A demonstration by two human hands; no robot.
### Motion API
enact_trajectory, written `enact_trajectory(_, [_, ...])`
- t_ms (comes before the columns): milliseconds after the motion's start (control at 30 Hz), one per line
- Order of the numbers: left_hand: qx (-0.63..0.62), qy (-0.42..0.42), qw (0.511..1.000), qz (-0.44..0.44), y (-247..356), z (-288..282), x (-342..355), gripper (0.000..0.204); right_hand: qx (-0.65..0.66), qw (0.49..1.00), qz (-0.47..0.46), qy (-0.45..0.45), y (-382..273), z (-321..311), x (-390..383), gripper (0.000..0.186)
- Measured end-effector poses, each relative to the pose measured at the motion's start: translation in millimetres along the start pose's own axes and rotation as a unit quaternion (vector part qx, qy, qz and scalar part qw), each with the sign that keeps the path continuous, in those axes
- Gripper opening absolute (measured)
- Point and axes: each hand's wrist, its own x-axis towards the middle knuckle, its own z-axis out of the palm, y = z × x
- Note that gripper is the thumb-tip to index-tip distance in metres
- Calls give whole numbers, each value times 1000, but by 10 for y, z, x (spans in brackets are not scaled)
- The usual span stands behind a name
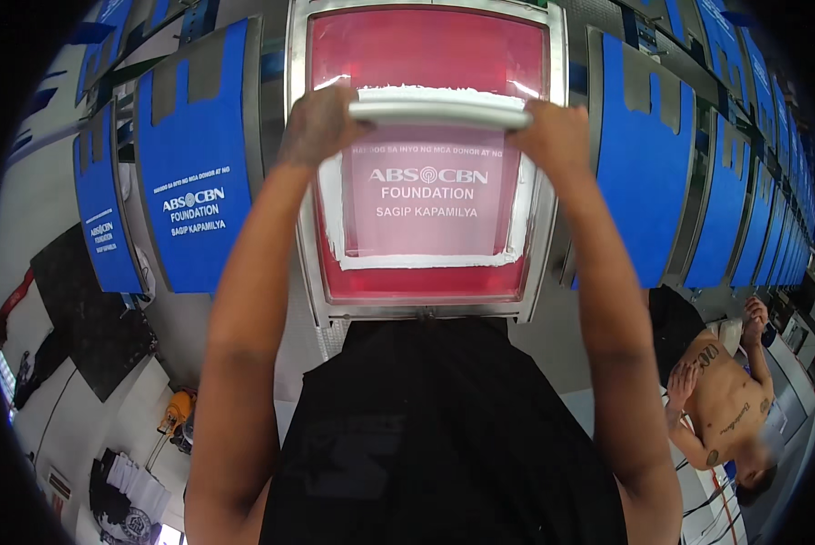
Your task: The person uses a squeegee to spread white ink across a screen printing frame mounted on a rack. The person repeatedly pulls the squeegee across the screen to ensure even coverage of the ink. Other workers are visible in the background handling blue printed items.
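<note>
A long pale squeegee [439,113] lies crosswise over a printing screen, near its far part. My left hand [319,127] is closed round its left end, and my right hand [553,138] grips the right end. Both arms reach straight forward. The screen's red mesh [426,45] sits in a metal frame [557,54] directly in front of me. White ink [336,218] borders a paler pink rectangle [426,236] in the mesh, which shows lettering and a round emblem. The squeegee's lower edge is hidden from this angle.
Blue printed bag pieces lie flat on boards to the left [194,154] and right [644,200], in rows curving away. At the lower right is another person [725,391], hands raised. A yellow object [177,411] and a stack of white sheets [137,490] are at the lower left.
</note>
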Motion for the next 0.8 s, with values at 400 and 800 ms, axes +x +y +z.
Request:
enact_trajectory(400, [69, 69, 995, -34, 87, -428, 193, 80, 11, 998, -20, -56, 98, -286, 526, 65])
enact_trajectory(800, [-456, -214, 823, -261, 1285, 1635, -3286, 60, 67, 959, -265, -73, -334, -145, 661, 45])
